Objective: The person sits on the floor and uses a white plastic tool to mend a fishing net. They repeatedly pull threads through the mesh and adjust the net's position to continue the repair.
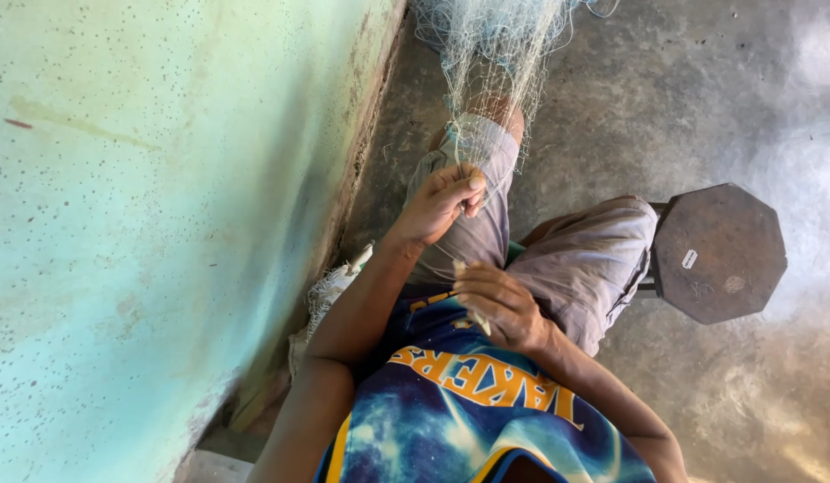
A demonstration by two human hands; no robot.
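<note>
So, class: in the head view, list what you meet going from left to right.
Green wall → left hand pinching the fishing net → right hand → grey shorts → eight-sided wooden stool.

The fishing net is showing as fine, pale, translucent filament, thin as thread and faintly glinting where light is catching it. The left hand is pinching those strands, and the right hand is gripping a netting needle that is looking like smooth, cream-coloured plastic or bamboo; which one, I cannot tell. The shorts are reading as soft, matt woven cloth, creased and grey. The jersey is looking like slick synthetic fabric with a slight sheen. The stool is appearing as dark, worn wood, dull-finished. The wall is wearing matt, speckled, stained paint, and the floor is lying rough, grey concrete.
</note>
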